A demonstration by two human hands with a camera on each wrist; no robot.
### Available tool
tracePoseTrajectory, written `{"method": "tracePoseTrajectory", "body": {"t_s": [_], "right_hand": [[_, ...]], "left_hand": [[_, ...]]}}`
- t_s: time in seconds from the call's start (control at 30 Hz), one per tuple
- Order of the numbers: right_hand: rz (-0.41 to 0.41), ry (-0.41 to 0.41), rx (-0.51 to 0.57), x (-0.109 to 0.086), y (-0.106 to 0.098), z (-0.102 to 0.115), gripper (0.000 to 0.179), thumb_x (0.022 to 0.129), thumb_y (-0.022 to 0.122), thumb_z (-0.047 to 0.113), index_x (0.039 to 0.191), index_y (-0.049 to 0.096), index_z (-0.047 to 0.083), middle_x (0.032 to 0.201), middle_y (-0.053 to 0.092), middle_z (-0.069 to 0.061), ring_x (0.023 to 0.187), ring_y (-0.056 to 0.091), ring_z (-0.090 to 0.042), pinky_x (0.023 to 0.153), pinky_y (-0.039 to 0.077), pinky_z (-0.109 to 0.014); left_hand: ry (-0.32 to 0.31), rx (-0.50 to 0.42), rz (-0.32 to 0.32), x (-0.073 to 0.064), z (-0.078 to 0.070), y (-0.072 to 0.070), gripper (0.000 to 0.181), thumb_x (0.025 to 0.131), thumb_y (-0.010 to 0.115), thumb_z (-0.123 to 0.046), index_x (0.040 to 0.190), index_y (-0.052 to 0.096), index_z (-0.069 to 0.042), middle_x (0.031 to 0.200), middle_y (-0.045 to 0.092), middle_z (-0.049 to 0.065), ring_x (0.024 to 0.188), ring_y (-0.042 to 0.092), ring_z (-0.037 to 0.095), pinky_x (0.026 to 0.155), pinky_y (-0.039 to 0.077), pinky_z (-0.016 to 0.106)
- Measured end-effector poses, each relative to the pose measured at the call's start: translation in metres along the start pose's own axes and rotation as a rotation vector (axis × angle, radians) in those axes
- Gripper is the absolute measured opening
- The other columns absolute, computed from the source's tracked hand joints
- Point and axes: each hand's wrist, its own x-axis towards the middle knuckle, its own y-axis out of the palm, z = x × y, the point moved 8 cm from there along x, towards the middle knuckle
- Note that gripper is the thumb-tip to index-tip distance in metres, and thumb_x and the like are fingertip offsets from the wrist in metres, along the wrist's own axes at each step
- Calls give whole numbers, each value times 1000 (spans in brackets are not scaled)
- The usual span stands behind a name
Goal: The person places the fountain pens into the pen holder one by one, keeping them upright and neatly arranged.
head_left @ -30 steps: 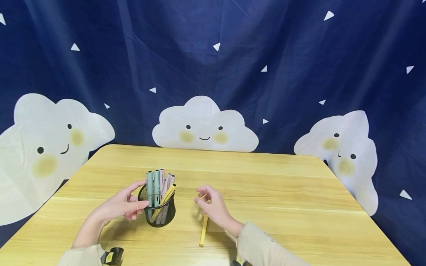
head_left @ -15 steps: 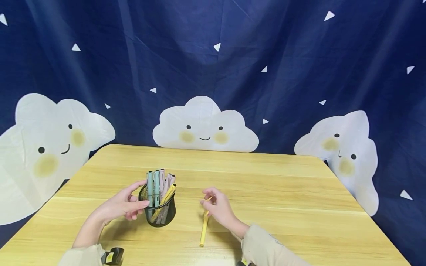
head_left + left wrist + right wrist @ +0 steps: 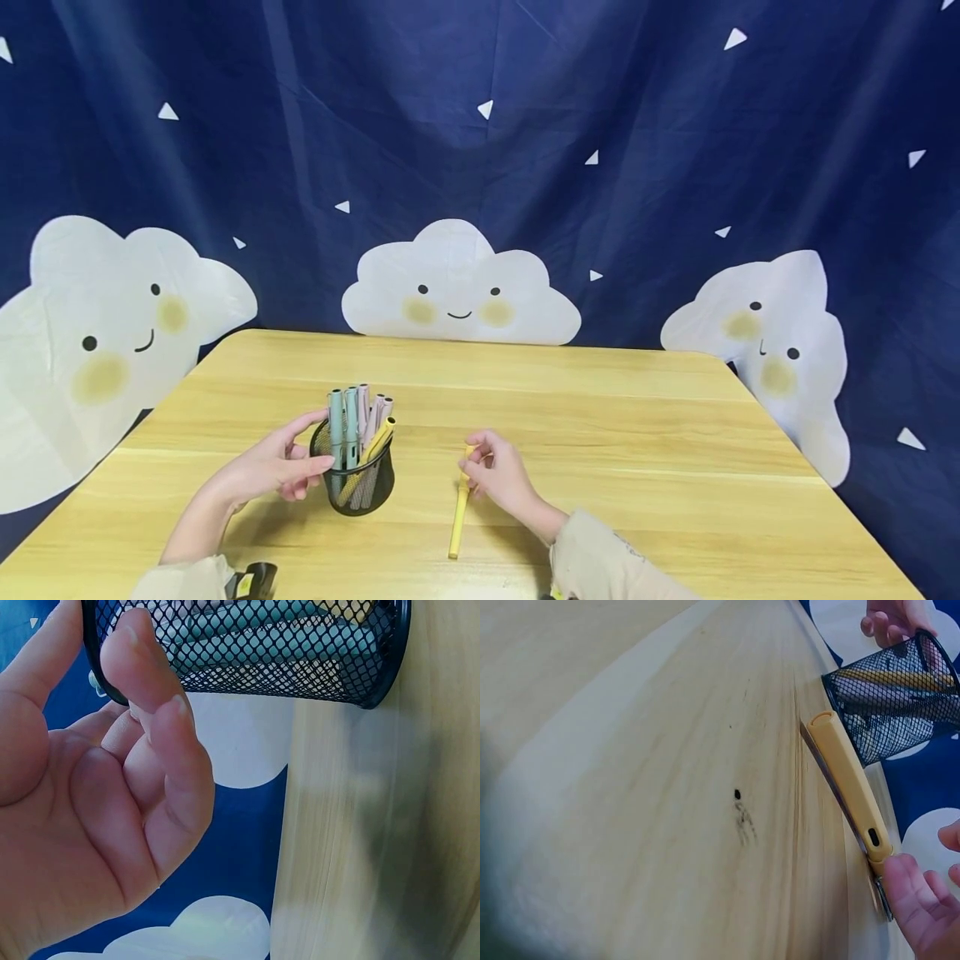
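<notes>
In the head view my left hand (image 3: pixel 262 467) holds the black mesh pen holder (image 3: pixel 375 492) at its left rim, thumb at the front and a finger behind. The holder stands upright with several pens in it: teal pens (image 3: pixel 351 425), pale purple pens (image 3: pixel 363 404) and a yellow pen (image 3: pixel 381 437). To its right, my right hand (image 3: pixel 502 475) pinches the far end of another yellow pen (image 3: pixel 459 521) with curled fingers. That pen lies along the table; the right wrist view shows my fingertips touching it (image 3: pixel 851 784) beside its clip end.
The wooden table (image 3: pixel 637 450) reaches back to a dark blue curtain (image 3: pixel 420 150) printed with white clouds. A black wrist camera strap (image 3: pixel 255 579) shows at my left cuff.
My right hand has shifted slightly to the right and nearer, its fingers closing around the yellow pen's far end. My left hand and the pen holder have stayed in place.
</notes>
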Motion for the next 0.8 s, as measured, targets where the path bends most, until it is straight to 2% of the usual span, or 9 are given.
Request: {"method": "tracePoseTrajectory", "body": {"t_s": [0.07,0.13,0.23,0.33,0.47,0.8], "right_hand": [[6,-34,-14,0,0,-2,32,80,60,-3,107,46,-14,77,50,-8,55,56,-22,44,49,-31],[8,-26,-23,-1,0,-3,32,80,61,-2,106,46,-14,75,50,-7,54,55,-19,44,49,-30],[7,-5,-44,-5,0,8,30,79,59,-6,105,46,-15,73,48,-8,55,55,-25,44,49,-34],[4,36,-72,-6,0,8,31,79,59,-8,106,46,-15,72,49,-9,54,54,-28,43,49,-35],[18,40,-90,-5,-1,-5,34,79,61,-3,109,46,-12,73,50,-7,52,54,-21,41,48,-29],[67,174,-40,-6,3,-14,45,79,63,-2,117,42,-10,70,53,-10,43,53,-15,41,48,-33]], "left_hand": [[-1,-2,1,0,1,0,79,88,57,-14,140,-1,2,68,56,14,51,52,16,50,46,30],[0,-7,4,0,2,0,79,88,57,-14,140,-1,1,68,56,14,51,52,16,49,45,29],[0,-12,7,0,3,0,80,88,57,-14,141,-1,1,69,56,15,51,52,15,48,44,27],[-2,-11,6,0,2,0,80,88,57,-14,141,-1,1,69,56,15,51,52,15,48,44,27],[0,-6,6,0,1,1,80,88,57,-14,140,-1,1,69,56,15,51,52,15,48,44,27],[8,-14,12,0,1,1,80,88,56,-14,140,-2,1,68,56,15,51,52,14,48,44,27]]}}
